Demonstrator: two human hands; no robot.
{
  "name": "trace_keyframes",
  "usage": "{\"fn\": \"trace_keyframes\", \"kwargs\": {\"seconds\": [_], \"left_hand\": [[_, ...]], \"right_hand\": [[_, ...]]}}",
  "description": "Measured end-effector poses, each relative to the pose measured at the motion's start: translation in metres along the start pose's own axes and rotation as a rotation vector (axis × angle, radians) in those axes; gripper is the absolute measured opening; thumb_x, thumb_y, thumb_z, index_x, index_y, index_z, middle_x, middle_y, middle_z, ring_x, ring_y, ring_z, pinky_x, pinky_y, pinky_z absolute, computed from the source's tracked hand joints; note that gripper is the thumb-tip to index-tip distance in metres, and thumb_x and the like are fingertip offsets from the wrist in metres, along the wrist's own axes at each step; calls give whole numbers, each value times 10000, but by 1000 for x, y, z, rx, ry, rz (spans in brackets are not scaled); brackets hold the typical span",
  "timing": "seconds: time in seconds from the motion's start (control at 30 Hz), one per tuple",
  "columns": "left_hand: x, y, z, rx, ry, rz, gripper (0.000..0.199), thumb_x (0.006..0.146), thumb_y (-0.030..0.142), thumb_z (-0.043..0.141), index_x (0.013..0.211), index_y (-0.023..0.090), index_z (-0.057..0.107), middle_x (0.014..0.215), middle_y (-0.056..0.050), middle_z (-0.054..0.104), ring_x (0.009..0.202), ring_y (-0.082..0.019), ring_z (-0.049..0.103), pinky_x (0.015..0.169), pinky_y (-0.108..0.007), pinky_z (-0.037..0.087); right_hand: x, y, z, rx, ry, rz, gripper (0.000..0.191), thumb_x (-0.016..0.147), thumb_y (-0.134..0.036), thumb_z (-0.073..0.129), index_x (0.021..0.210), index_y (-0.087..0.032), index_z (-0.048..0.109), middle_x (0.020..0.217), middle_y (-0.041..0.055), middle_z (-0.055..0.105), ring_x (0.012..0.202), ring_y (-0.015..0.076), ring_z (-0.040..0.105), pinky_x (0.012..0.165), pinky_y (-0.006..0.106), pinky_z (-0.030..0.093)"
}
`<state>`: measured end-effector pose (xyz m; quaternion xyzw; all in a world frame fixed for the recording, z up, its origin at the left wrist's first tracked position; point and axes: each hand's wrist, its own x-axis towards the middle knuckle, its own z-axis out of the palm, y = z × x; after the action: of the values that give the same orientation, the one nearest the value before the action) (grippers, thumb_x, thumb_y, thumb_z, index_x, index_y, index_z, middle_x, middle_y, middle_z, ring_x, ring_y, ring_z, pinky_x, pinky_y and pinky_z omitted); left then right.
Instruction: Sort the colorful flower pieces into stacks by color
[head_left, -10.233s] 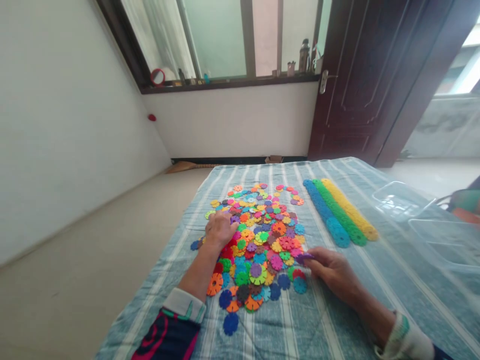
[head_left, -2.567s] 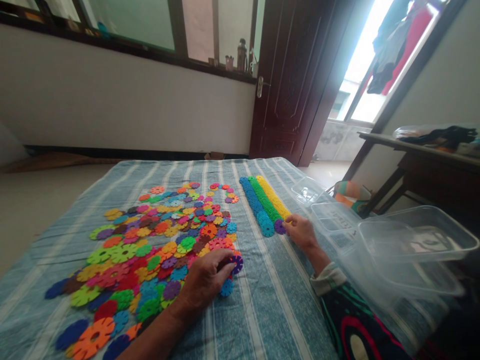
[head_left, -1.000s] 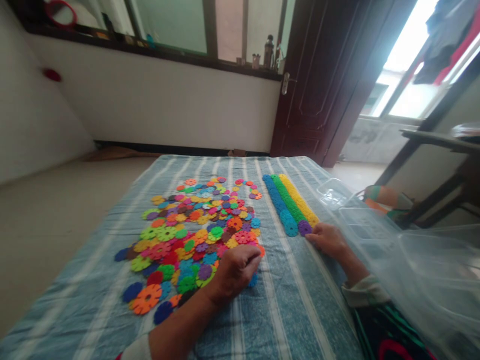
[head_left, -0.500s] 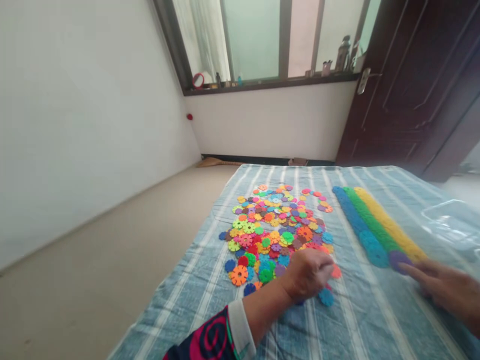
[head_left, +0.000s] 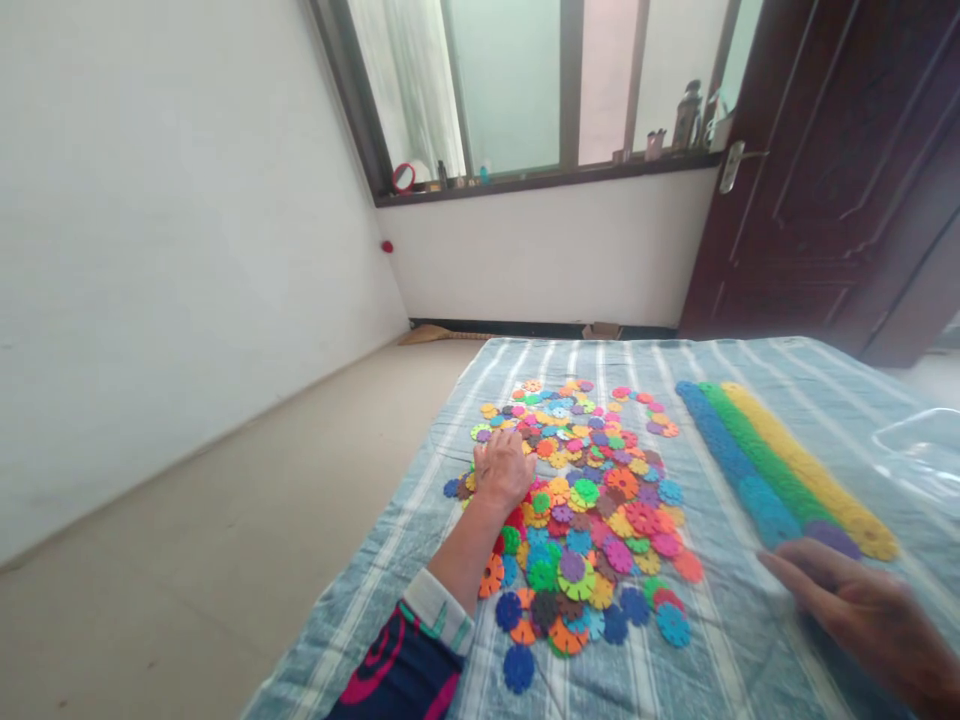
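My left hand (head_left: 504, 468) reaches over the left side of a pile of colourful notched plastic discs (head_left: 585, 492). Its fingers are bent down onto the discs and slightly apart; no disc shows in them, and the fingertips are partly hidden. My right hand (head_left: 862, 610), a bit blurred, hovers at the near end of the lined-up discs with its fingers stretched out. Beside it run a blue row (head_left: 712, 440), a green row (head_left: 772, 465) and a yellow row (head_left: 802, 460) of overlapping discs. A purple disc (head_left: 834, 538) lies at the green row's near end, partly covered by that hand.
A striped blue-and-white cloth (head_left: 420, 560) covers the table. At the right edge stands a clear plastic container (head_left: 919, 450). A short curved line of discs (head_left: 646, 398) lies at the pile's far right. Beyond are a dark red door (head_left: 825, 170) and a windowsill (head_left: 555, 180) with small items.
My left hand has moved left and away from me, from the pile's near right to its left side, uncovering discs. My right hand has drawn slightly back from the purple disc.
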<state>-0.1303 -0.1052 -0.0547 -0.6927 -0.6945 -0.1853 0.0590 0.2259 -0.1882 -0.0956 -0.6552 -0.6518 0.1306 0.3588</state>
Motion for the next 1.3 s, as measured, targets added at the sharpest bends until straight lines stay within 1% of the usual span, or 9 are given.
{"fn": "trace_keyframes", "kwargs": {"seconds": [0.1, 0.27, 0.47, 0.63, 0.9, 1.07, 1.17, 1.23, 1.3], "left_hand": [[-10, 9, 8, 25, -40, 27, 153, 846, 277, 551, 917, 152, 606, 1063, -124, 639, 1066, -290, 551, 995, -541, 345], [-16, 31, 12, 73, -116, 112, 205, 898, 241, 432, 851, 171, 618, 974, -98, 651, 984, -269, 576, 999, -551, 315], [8, 8, 9, 103, -43, 16, 225, 873, 159, 403, 915, 149, 624, 984, -117, 652, 997, -245, 563, 848, -360, 410], [17, -5, 18, 129, -49, -58, 203, 854, 270, 482, 951, 161, 624, 1045, -97, 651, 1041, -248, 550, 858, -364, 402], [14, -1, 20, 164, -61, -22, 256, 869, 154, 391, 881, 140, 646, 948, -115, 669, 951, -267, 580, 835, -400, 378], [16, -3, 15, 159, -1, -16, 284, 877, 138, 344, 876, 125, 628, 895, -131, 659, 910, -269, 579, 865, -413, 357], [18, 0, 8, -7, 94, -28, 276, 876, 167, 354, 775, 143, 610, 829, -114, 646, 864, -241, 580, 818, -366, 388], [18, 7, 4, -282, 119, -55, 282, 869, 222, 379, 683, 163, 583, 723, -70, 618, 765, -201, 576, 743, -315, 415], [14, 20, 0, -641, 45, -116, 263, 841, 302, 434, 664, 170, 576, 634, -20, 577, 656, -162, 556, 657, -274, 428]], "right_hand": [[-1, 7, 3, 35, -144, 42, 380, 666, -619, 523, 646, -276, 685, 702, 3, 708, 644, 198, 666, 543, 246, 501], [-2, 10, 2, 42, -146, 54, 370, 675, -608, 526, 656, -271, 677, 704, 5, 705, 646, 198, 665, 539, 245, 499], [-2, 8, 2, 43, -116, -8, 339, 721, -562, 528, 666, -270, 692, 701, 5, 707, 642, 187, 661, 506, 225, 475], [-3, 13, 4, 26, -103, -70, 348, 771, -558, 530, 713, -258, 695, 712, -12, 702, 642, 165, 651, 522, 199, 472], [-2, 12, 4, 27, -69, -101, 372, 769, -573, 531, 706, -249, 703, 659, -14, 681, 591, 154, 634, 507, 193, 470], [-2, 3, 1, 39, -50, -98, 344, 754, -546, 547, 665, -249, 697, 619, -20, 662, 556, 146, 616, 500, 195, 462], [-1, -1, 1, 52, -24, -102, 335, 766, -524, 543, 658, -244, 691, 601, -19, 647, 552, 144, 604, 512, 201, 454], [-1, -3, 2, 64, -2, -106, 326, 782, -502, 536, 670, -236, 688, 593, -17, 636, 547, 141, 591, 518, 209, 444], [-1, -6, 4, 79, 12, -112, 322, 796, -483, 532, 676, -222, 677, 572, -16, 615, 522, 133, 562, 512, 217, 426]]}}
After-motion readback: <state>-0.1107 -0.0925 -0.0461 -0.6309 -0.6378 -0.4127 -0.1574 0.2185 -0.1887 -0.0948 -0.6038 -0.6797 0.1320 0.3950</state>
